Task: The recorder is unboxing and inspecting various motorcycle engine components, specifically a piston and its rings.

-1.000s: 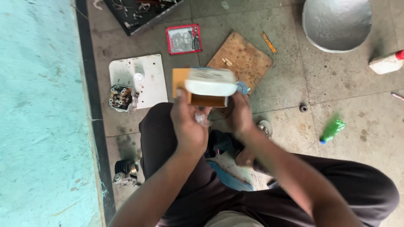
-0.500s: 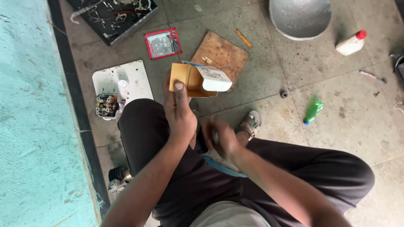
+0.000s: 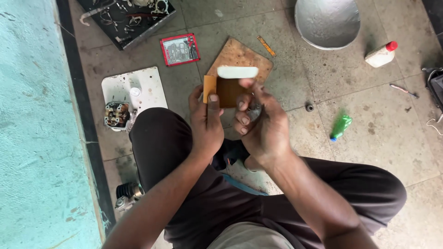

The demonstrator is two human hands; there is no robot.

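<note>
I am sitting on a grey concrete floor (image 3: 369, 138) beside a turquoise wall (image 3: 37, 138), knees up, with parts spread around me. My left hand (image 3: 207, 127) is closed around the small brown cardboard box (image 3: 226, 90), thumb flat up its near face, holding it upright over the floor. My right hand (image 3: 260, 124), which half a second ago had dropped low by my lap, has come back up to the box; its fingers are pinched at the box's right edge just under the white flap (image 3: 237, 72), and they seem to grip something small and greyish, though I cannot tell what. The box now stands edge-on to me, where a moment ago it lay tilted with the flap on top. Behind it lies a plywood board (image 3: 240, 54); to the left a white plate (image 3: 138, 90) and an engine part (image 3: 116, 115); to the right a green bottle (image 3: 340, 127), a white bottle (image 3: 380, 54) and a metal bowl (image 3: 327, 20).
</note>
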